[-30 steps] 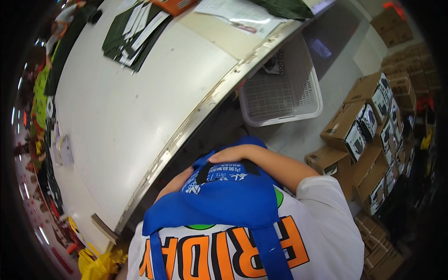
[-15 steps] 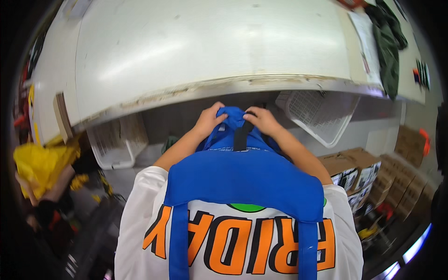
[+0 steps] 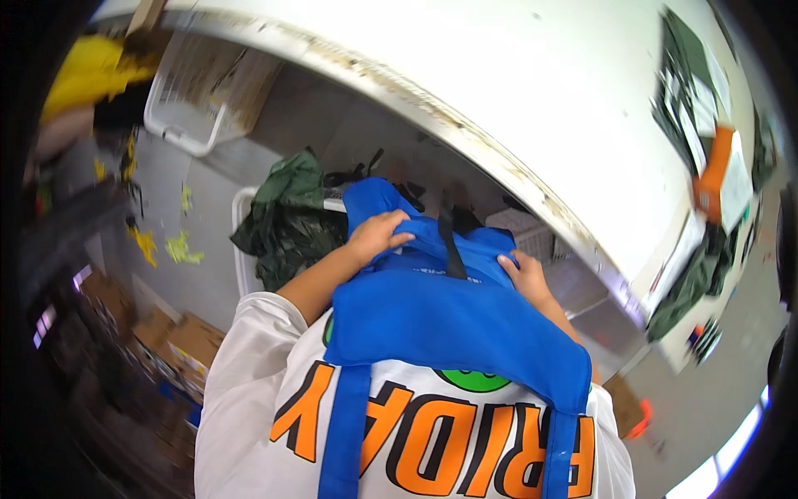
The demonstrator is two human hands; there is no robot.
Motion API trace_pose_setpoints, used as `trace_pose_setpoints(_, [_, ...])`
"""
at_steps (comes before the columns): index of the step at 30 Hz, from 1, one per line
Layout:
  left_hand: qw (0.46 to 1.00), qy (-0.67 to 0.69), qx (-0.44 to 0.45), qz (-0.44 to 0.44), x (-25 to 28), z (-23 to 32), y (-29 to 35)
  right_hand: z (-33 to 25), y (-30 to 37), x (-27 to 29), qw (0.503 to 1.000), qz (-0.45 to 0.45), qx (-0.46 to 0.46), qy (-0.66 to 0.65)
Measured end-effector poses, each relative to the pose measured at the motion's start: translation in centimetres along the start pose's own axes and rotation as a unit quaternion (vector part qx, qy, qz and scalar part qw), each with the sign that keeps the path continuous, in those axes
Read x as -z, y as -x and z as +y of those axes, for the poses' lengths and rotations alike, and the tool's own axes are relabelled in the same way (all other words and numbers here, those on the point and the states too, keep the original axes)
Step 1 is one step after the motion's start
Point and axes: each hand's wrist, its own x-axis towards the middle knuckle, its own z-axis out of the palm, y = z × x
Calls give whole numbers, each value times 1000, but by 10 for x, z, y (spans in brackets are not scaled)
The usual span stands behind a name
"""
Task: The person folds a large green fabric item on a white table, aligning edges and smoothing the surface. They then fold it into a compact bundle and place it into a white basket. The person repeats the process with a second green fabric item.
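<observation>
A blue apron [image 3: 457, 316] hangs from my shoulders over a white T-shirt [image 3: 258, 399] with orange lettering. My left hand [image 3: 381, 237] grips the apron's cloth, fingers closed on a fold. On the other side my right hand [image 3: 525, 274] pinches the cloth near its edge, thumb on top. Between the hands the fabric is pulled wide, and a black strap [image 3: 449, 241] runs down its middle. Part of the apron's lower end spreads out beyond my left hand. The undersides of both hands' grips are hidden by cloth.
A white worktable [image 3: 532, 91] with a worn edge crosses ahead. Dark green plastic bags [image 3: 291, 212] bulge from a white bin at my left, near a white basket [image 3: 191, 91]. Cardboard boxes [image 3: 191, 341] stand lower left. Papers and an orange box [image 3: 713, 175] lie on the table's right.
My hands have moved apart, and the bunched cloth between them is now spread. The view has turned, so the table edge runs diagonally and the green bags show at left.
</observation>
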Motion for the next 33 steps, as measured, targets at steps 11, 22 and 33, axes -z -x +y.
trace_pose_setpoints(11, [683, 455, 492, 292, -227, -25, 131, 194, -66, 52, 995, -74, -62, 36])
trace_pose_setpoints(22, [491, 621, 574, 211, -493, 37, 166, 147, -97, 15, 957, -191, -53, 209])
trace_pose_setpoints(33, [541, 123, 513, 655, -142, -391, 158, 116, -79, 10, 935, -118, -159, 292])
